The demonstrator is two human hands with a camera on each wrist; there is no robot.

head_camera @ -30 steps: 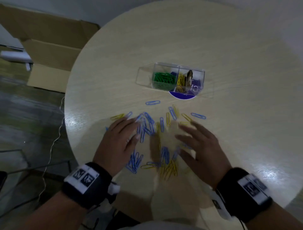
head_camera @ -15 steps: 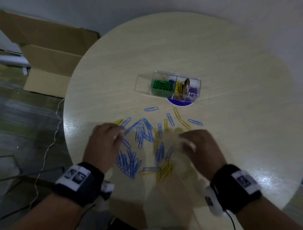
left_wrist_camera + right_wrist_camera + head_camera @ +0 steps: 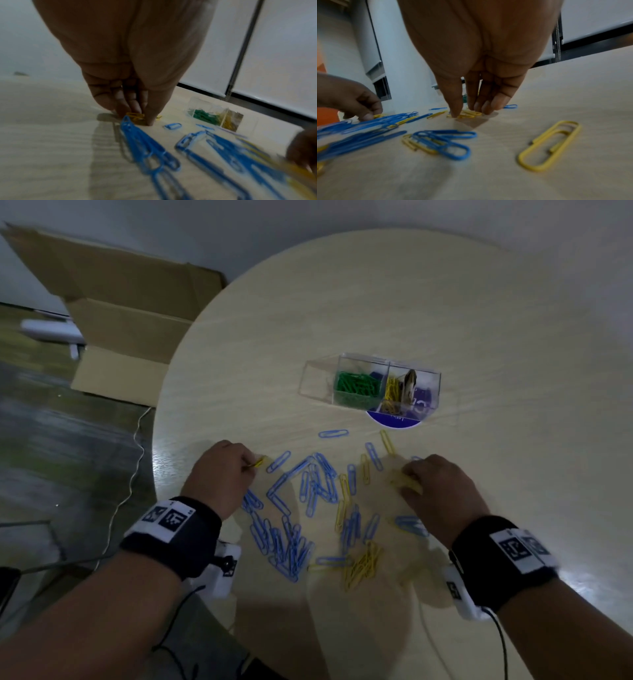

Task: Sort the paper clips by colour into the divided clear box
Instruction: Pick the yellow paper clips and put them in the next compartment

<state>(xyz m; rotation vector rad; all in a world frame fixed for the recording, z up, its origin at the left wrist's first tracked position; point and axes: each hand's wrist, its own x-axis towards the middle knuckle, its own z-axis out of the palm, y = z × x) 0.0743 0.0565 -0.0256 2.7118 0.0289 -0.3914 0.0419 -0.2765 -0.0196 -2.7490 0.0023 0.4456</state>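
Both hands are down on the round table (image 3: 445, 320), picking yellow clips out of the mixed heap. The left hand (image 3: 222, 474) sits at the middle left of the head view, and its fingertips (image 3: 137, 108) are curled tight and pinch a small bunch of yellow clips (image 3: 135, 116) that touch the table. The right hand (image 3: 435, 491) sits at the middle right, and its thumb and fingers (image 3: 486, 106) are closing on a few more yellow clips (image 3: 467, 114) that lie flat; they look pinched, but they are not lifted yet. The clear box (image 3: 387, 386) stands above both hands in the frame, well apart from them, a bit right of centre. Its long side runs left to right. Green clips (image 3: 356, 386) fill the left part, and the yellow part (image 3: 392, 392) is just to the right of them. So the right hand is nearer to the yellow part, and I think it has the shorter trip, going up and a little left in the frame. The left hand would go up and far to the right, past the green part. Many blue clips (image 3: 287, 546) lie between the hands and low in the frame, not sorted yet.
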